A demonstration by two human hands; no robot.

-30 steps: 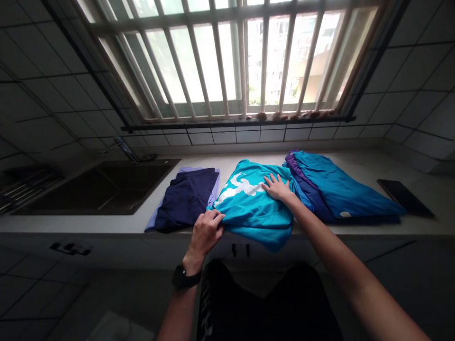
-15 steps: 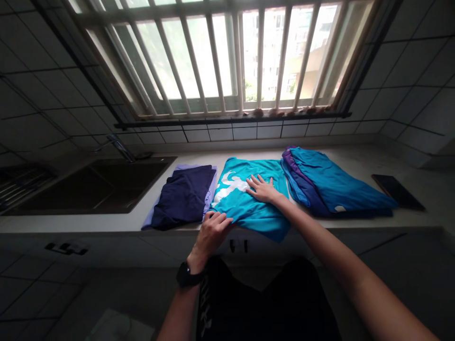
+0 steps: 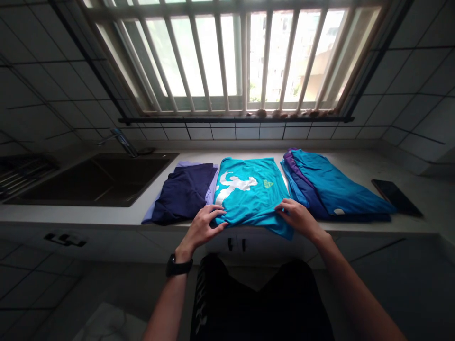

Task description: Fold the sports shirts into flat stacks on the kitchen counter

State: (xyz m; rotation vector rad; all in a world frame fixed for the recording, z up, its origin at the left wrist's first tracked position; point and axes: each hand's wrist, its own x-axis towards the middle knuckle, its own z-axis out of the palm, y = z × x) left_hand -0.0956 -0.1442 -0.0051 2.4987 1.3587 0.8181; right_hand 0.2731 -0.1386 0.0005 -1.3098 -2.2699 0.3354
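Observation:
A turquoise T-shirt (image 3: pixel 245 208) with a white figure print and a small yellow-green mark lies folded on the counter. Its near edge is wrinkled and hangs slightly over the front. My left hand (image 3: pixel 204 226), a black watch on its wrist, rests at the shirt's near left corner with thumb and fingers apart. At the near right side, my right hand (image 3: pixel 298 217) has its fingers bent together on the shirt's fabric. Left of the shirt lies a dark navy folded garment (image 3: pixel 186 192) over a lavender one (image 3: pixel 152 213).
To the right lies a pile of blue and purple clothes (image 3: pixel 334 180), with a dark phone-like slab (image 3: pixel 398 196) beside it. A dark sink (image 3: pixel 88 182) with a faucet (image 3: pixel 124 142) is at the left. Behind the counter (image 3: pixel 199 154) is a barred window (image 3: pixel 245 61).
My right hand has moved from flat on the shirt's print to its near right side, uncovering the yellow-green mark. My left hand has loosened its grip at the near left corner, thumb now apart.

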